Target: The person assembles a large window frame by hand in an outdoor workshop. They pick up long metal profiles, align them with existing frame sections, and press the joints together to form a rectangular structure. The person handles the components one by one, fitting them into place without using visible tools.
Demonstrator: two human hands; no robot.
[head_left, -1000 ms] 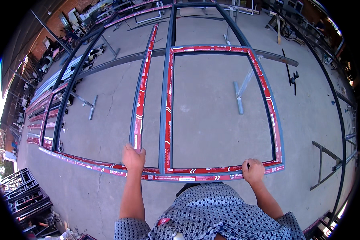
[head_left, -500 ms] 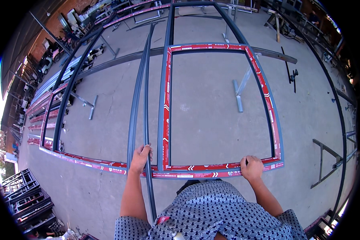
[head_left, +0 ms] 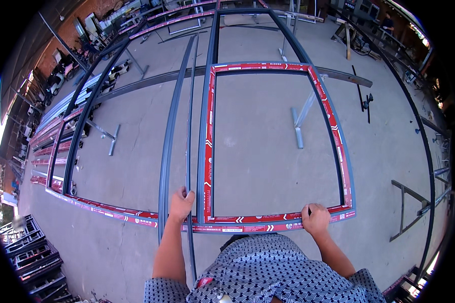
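My left hand is closed round a long thin dark strip, which runs away from me and passes below my wrist toward my body. Just left of it lies a wider grey-blue metal profile, also lengthwise, crossing the near rail of the frame. A large window frame, dark with red printed protective film on its faces, spreads out in front of me. Curled over its near rail, toward the right corner, is my right hand; its fingertips are partly hidden.
A grey crossbeam and metal stands are under the frame. Film-wrapped profiles lie at the left, with stacked dark frames at lower left. An A-shaped metal stand is at the right. A person is far off.
The thin strip has swung slightly right, so a gap now shows between it and the wider profile. My right hand stays on the near rail. The whole view has shifted a little.
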